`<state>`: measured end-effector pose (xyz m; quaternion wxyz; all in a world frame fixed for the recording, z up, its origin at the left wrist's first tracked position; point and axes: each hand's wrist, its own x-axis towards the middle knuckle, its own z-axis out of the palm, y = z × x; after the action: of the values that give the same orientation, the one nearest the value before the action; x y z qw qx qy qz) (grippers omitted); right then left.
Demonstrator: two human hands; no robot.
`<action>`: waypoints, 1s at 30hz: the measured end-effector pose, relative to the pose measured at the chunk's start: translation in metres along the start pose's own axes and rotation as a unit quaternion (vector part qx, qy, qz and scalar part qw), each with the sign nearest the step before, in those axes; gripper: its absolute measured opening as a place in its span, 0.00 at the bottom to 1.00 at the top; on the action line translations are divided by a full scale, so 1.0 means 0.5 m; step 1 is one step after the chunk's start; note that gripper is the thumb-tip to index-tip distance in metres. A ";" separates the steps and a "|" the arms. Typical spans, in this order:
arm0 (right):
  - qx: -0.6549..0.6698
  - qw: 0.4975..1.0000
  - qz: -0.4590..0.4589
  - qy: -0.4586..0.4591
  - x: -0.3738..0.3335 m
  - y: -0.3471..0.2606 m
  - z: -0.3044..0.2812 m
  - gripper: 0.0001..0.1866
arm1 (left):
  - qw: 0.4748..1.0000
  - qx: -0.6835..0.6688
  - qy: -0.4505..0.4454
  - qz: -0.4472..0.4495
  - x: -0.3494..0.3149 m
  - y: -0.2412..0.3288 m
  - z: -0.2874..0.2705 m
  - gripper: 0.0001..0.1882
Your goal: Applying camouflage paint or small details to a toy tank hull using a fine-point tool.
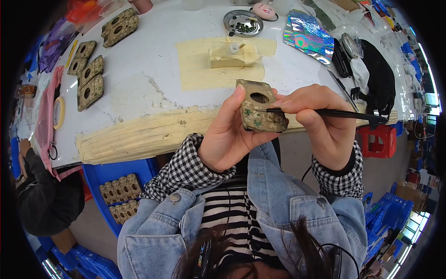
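My left hand [227,135] holds a camouflage-patterned case [264,116], thumb on its left edge and fingers beneath. The case has a dark oval opening near its top and green patches on its face. In my right hand [332,121] a slim black pointed tool [334,113] is pinched between thumb and fingers, lying almost level. Its tip meets or nearly meets the case's face just below the opening; I cannot tell whether they touch. Whether the tool is tweezers or a fine brush is unclear.
Beyond the case stands a tape-covered block [232,59] with a small cup. A round metal dish [248,30] holds dark green bits. Similar camouflage cases [90,83] lie at left; more fill a blue tray [100,172] below. Holographic sheets [309,35] lie right; a person's dark sleeve [51,200] shows left.
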<state>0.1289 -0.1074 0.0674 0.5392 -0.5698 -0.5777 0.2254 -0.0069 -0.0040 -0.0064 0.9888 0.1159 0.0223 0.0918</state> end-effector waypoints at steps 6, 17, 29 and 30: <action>-0.006 1.000 0.002 0.001 -0.001 0.000 0.001 0.06 | 1.000 0.004 0.003 -0.001 0.000 0.000 0.001 0.27; 0.010 1.000 -0.007 0.007 -0.001 0.002 0.003 0.07 | 1.000 -0.003 0.006 0.003 -0.001 -0.002 -0.002 0.27; -0.158 0.972 -0.173 -0.029 -0.012 0.001 0.006 0.15 | 0.998 -0.061 0.028 -0.006 -0.001 -0.007 0.014 0.26; -0.165 0.970 -0.173 -0.031 -0.011 0.000 0.006 0.15 | 0.998 -0.060 0.028 -0.007 -0.001 -0.008 0.014 0.26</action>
<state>0.1251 -0.1116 0.0644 0.4503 -0.5353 -0.7130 0.0473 -0.0063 -0.0092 -0.0007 0.9935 0.0538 0.0449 0.0892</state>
